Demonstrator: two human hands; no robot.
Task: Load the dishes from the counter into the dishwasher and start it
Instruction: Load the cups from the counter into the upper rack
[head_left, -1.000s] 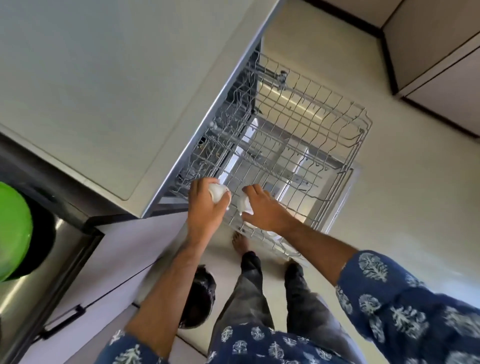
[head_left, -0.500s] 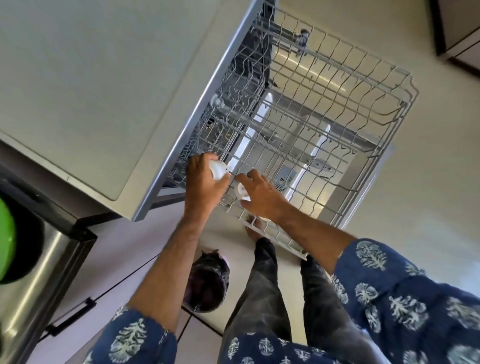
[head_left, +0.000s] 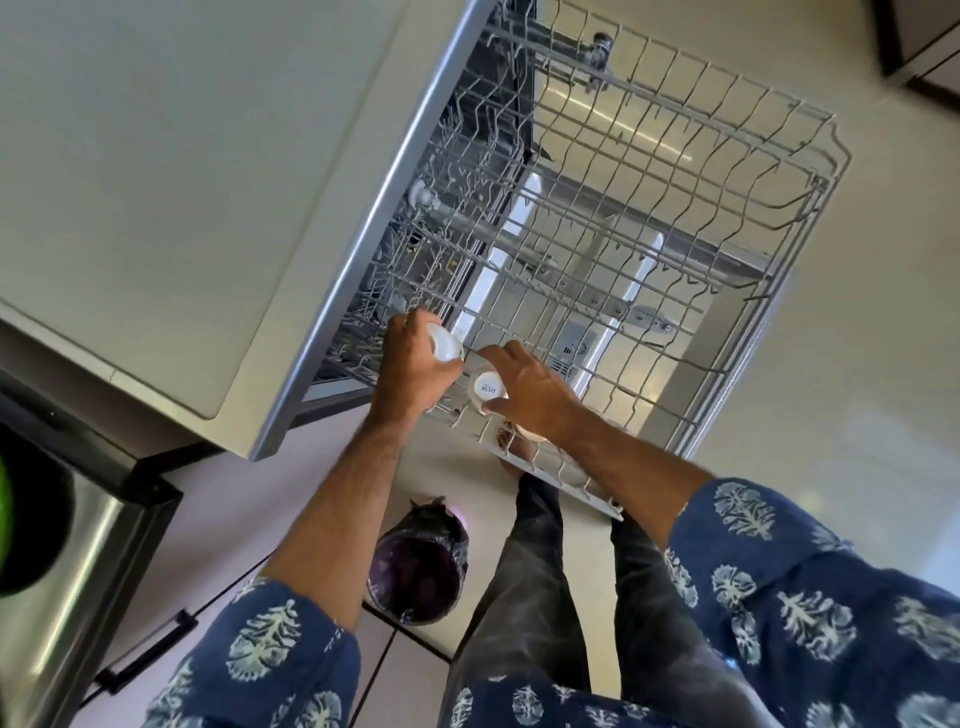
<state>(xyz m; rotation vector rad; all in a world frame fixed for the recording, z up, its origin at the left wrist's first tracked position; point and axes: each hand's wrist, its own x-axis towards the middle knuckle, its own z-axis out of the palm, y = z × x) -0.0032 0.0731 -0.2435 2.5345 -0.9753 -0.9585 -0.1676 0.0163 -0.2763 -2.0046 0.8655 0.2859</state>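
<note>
The dishwasher's upper wire rack (head_left: 727, 171) is pulled out under the pale counter (head_left: 171, 171). My left hand (head_left: 410, 374) grips a small white cup (head_left: 445, 347) at the rack's near left corner. Beside it my right hand (head_left: 530, 395) holds a second white cup (head_left: 485, 391) upside down, its printed base facing me, resting on the rack's wires. The two hands are close together, almost touching. Apart from the cups, the rack holds nothing I can see.
Below the rack the open dishwasher door (head_left: 613, 291) shines. A bin with a dark liner (head_left: 418, 577) stands on the floor by my legs. A steel sink (head_left: 62, 587) with a green and black object (head_left: 21, 519) lies at the left edge.
The view has shifted closer over the rack. My right hand has lowered its cup onto the wires with the base now showing; the left hand still holds its cup in the same corner.
</note>
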